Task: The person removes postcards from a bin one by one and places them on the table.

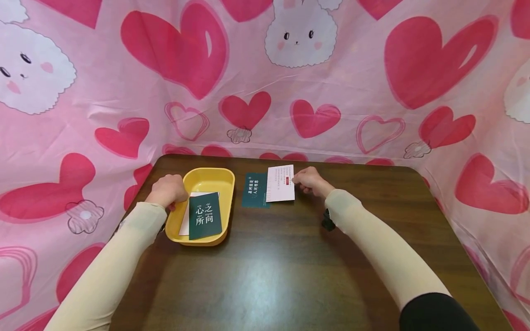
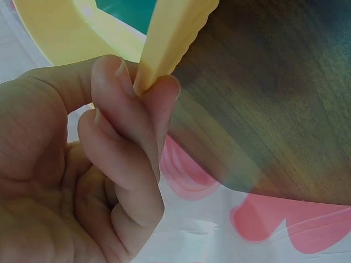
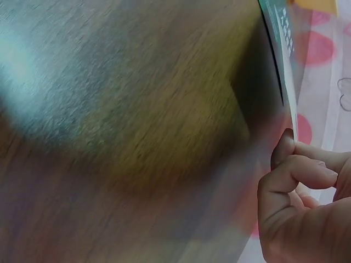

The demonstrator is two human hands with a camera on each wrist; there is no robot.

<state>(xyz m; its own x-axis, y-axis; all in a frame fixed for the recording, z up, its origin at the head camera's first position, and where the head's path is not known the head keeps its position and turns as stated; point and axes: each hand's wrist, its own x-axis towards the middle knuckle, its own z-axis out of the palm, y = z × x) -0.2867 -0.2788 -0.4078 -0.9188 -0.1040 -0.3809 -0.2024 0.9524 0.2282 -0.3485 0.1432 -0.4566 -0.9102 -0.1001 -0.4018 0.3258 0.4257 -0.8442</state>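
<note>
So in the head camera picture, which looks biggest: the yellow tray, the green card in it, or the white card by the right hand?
1. Yellow tray
2. Green card in the tray
3. White card, which the right hand pinches; it lies farther away, so this ranking is unsure.

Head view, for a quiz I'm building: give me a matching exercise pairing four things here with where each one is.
Things:
1. yellow tray
2. big dark green card
3. white card
4. small dark green card

Places:
A. partly under the white card
B. pinched at its edge by the right hand
C. inside the tray
D. gripped at its rim by the left hand

Pairs: 1-D, 2-C, 3-B, 4-A
</note>
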